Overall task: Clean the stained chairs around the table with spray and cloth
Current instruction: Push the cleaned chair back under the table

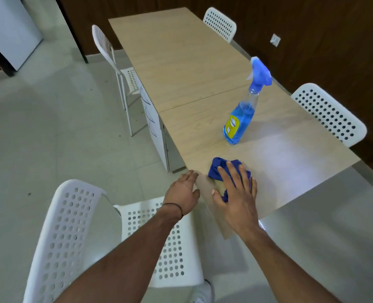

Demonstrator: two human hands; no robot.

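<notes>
A crumpled blue cloth lies near the front corner of the light wooden table. My right hand rests on the cloth with its fingers spread flat. My left hand hovers beside the table's left edge, fingers relaxed and holding nothing. A spray bottle of blue liquid with a yellow label stands upright on the table beyond the cloth. A white perforated chair stands below my arms, pulled away from the table.
Three more white perforated chairs stand around the table: one on the left side, one at the far right, one at the near right. A dark wood-panelled wall runs behind. Pale floor tiles stretch to the left.
</notes>
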